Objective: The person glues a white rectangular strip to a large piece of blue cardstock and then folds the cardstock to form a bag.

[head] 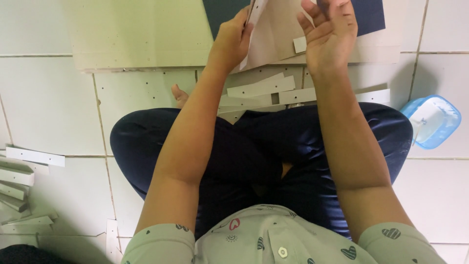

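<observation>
I sit cross-legged on a white tiled floor and look down at my arms. My left hand (pixel 230 41) pinches the left edge of a beige cardboard piece (pixel 273 39) held up in front of me. On the right side of that piece rests my right hand (pixel 330 32), fingers spread and curled over it, near a small white strip (pixel 299 45) stuck to it. A dark blue sheet (pixel 369 14) lies behind the cardboard. Several white cardboard strips (pixel 261 87) lie on the floor just beyond my knees.
A large beige board (pixel 141 34) lies on the floor at the upper left. A blue plastic tub (pixel 432 121) with white paste stands to the right of my knee. More white strips (pixel 22 168) are piled at the left edge.
</observation>
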